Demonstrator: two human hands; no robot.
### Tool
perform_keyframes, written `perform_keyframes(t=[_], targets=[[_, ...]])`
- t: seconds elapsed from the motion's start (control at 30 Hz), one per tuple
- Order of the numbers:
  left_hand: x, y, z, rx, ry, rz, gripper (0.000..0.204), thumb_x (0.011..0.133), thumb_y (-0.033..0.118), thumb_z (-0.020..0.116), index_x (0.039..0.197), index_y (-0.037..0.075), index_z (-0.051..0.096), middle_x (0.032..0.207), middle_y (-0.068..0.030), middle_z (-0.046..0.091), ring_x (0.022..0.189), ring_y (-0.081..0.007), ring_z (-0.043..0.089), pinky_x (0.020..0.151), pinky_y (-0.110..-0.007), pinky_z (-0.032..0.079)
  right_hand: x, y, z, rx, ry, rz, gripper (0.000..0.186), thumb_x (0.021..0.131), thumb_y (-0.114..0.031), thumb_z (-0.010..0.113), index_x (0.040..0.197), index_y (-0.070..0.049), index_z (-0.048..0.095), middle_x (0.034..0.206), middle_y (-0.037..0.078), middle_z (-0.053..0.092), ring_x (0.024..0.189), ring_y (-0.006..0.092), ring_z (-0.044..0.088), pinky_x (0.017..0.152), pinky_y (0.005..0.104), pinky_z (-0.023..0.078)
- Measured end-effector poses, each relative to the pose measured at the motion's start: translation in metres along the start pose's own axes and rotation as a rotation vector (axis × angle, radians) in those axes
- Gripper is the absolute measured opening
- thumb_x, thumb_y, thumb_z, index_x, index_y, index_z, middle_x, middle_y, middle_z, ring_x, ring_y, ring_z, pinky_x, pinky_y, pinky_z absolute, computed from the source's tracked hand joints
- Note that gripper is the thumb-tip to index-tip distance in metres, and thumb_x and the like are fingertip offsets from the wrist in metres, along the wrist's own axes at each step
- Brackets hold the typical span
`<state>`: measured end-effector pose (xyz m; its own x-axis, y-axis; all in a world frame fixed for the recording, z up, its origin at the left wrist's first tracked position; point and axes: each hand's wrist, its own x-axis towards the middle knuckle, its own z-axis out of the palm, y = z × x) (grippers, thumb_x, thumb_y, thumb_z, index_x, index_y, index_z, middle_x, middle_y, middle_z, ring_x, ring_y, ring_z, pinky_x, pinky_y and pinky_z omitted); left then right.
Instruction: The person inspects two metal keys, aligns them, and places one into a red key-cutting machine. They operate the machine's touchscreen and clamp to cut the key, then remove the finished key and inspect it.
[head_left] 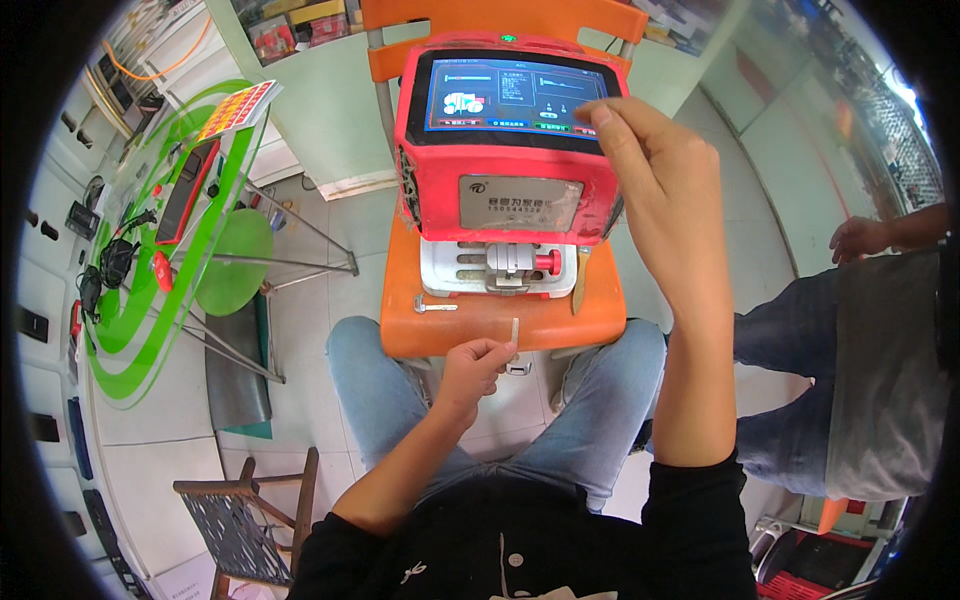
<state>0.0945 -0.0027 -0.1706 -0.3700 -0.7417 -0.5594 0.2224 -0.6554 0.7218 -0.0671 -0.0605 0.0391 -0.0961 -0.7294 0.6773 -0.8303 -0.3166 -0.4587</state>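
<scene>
In front of me a red key-cutting machine point(420, 200) with a lit touchscreen point(515, 90) stands on an orange chair point(400, 330). At the lower right of the screen is my right hand point(660, 165), index finger stretched to the glass, thumb close beside it; its other fingers are mostly hidden. Below the machine's front, my left hand point(475, 375) pinches a slim key blade point(515, 330) pointing upward. A small silver piece point(518, 368) shows beside those fingers; whether it belongs to the key I cannot tell. Under the screen housing sits a metal clamp point(512, 262) with a red knob point(548, 262).
Another key point(436, 304) lies on the seat's left, and a brush point(580, 285) lies right of the clamp. A glass table point(120, 370) with green stripes bears a red device point(188, 190) and cables. At the right, another person's hand point(860, 240) hangs near their dark trousers.
</scene>
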Motion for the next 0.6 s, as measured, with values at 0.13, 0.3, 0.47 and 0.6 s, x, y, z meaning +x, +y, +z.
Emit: perform_keyframes(t=[0.13, 0.3, 0.47, 0.6], targets=[[0.002, -0.01, -0.005, 0.071, 0.045, 0.027, 0.019, 0.083, 0.02, 0.062, 0.074, 0.004, 0.058, 0.057, 0.0045, 0.042, 0.046, -0.0044, 0.032, 0.042, -0.02, 0.024, 0.007, 0.008, 0.004, 0.021, 0.082, 0.042, 0.021, 0.086, -0.023, 0.049, 0.085, -0.005, 0.061, 0.065, 0.017, 0.059, 0.061, 0.0338, 0.06, 0.053, 0.0408, 0.045], [0.002, -0.018, -0.006, 0.147, 0.016, 0.076, 0.02, 0.081, 0.019, 0.062, 0.068, 0.005, 0.057, 0.055, 0.0036, 0.042, 0.045, -0.0063, 0.035, 0.041, -0.022, 0.026, 0.009, 0.006, -0.003, -0.086, 0.164, -0.138, 0.017, 0.084, -0.021, 0.055, 0.083, -0.004, 0.058, 0.068, 0.018, 0.058, 0.064, 0.036, 0.058, 0.052, 0.0429, 0.045], [0.015, -0.024, 0.015, 0.101, -0.098, 0.099, 0.024, 0.083, 0.02, 0.06, 0.065, 0.008, 0.051, 0.049, 0.0032, 0.038, 0.036, -0.007, 0.033, 0.033, -0.023, 0.023, 0.01, -0.001, -0.033, -0.075, 0.066, -0.134, 0.014, 0.085, -0.015, 0.054, 0.09, -0.004, 0.06, 0.075, 0.016, 0.06, 0.066, 0.0331, 0.059, 0.057, 0.038, 0.047], [0.014, -0.023, 0.021, 0.098, -0.112, 0.133, 0.021, 0.083, 0.018, 0.06, 0.069, 0.003, 0.057, 0.051, 0.0026, 0.041, 0.039, -0.0069, 0.034, 0.037, -0.022, 0.025, -0.015, 0.004, -0.043, 0.133, 0.065, -0.044, 0.016, 0.087, -0.016, 0.053, 0.09, -0.002, 0.06, 0.074, 0.015, 0.059, 0.061, 0.0313, 0.056, 0.055, 0.0343, 0.045]])
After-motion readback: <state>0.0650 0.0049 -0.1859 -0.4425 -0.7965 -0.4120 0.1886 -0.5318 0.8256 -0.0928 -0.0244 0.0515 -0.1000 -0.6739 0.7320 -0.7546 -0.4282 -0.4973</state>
